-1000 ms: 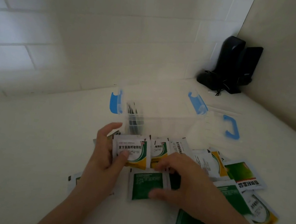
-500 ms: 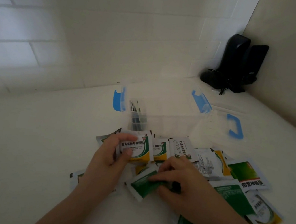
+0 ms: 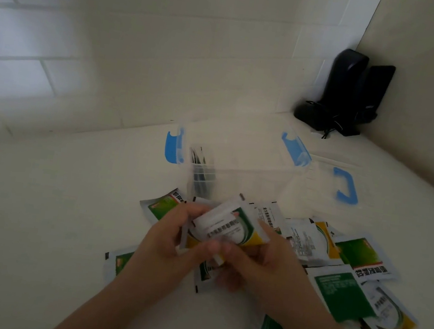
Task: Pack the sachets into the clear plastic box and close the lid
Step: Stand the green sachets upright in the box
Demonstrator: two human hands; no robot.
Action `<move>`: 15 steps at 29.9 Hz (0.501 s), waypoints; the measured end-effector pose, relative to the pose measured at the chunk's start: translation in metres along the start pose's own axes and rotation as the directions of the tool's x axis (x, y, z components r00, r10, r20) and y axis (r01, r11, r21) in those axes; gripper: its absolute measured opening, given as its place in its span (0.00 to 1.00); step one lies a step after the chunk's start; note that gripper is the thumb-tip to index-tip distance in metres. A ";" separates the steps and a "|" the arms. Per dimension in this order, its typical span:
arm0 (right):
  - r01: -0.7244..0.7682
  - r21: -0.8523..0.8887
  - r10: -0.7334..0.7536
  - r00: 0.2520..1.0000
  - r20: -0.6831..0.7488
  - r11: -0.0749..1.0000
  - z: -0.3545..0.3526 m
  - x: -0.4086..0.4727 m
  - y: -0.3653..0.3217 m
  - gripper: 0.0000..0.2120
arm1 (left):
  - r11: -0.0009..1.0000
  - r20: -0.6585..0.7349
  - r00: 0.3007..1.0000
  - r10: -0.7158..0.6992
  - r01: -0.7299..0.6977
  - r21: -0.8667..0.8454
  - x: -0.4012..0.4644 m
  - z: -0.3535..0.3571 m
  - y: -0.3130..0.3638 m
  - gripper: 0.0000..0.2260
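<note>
Both hands had lifted off the pile since a second before, meeting over it. Behind them stood the clear plastic box with blue latches, open, its lid with a blue handle lying to its right. Loose green and yellow foil sachets lay spread on the white surface (several hidden under the forearms). The left hand and right hand together gripped a white-and-yellow sachet bundle, fingers curled around it. A black device stood in the far corner.
</note>
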State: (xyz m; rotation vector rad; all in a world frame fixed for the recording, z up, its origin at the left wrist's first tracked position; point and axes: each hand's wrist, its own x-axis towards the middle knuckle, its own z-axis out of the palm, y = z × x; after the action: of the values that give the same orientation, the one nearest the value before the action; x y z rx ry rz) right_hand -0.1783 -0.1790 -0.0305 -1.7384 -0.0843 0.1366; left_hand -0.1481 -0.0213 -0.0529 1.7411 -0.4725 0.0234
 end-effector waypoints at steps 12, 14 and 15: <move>0.373 -0.752 -0.260 0.927 0.272 0.544 -0.020 0.001 0.021 0.19 | 0.998 -0.244 0.968 -0.054 0.061 0.021 0.002 -0.005 -0.001 0.16; 0.418 -0.798 -0.289 0.904 0.316 0.434 -0.015 0.002 0.025 0.16 | 0.996 -0.220 0.974 -0.049 0.065 0.065 0.002 -0.005 -0.003 0.13; 0.427 -0.799 -0.309 0.897 0.315 0.424 -0.015 0.002 0.024 0.14 | 0.993 -0.212 0.976 -0.039 0.062 0.103 0.002 -0.006 -0.004 0.11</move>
State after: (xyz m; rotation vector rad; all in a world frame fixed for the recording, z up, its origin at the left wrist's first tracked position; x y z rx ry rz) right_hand -0.1747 -0.1973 -0.0520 -2.6750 -0.7519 -0.1756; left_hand -0.1440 -0.0159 -0.0550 1.8331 -0.2756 0.1982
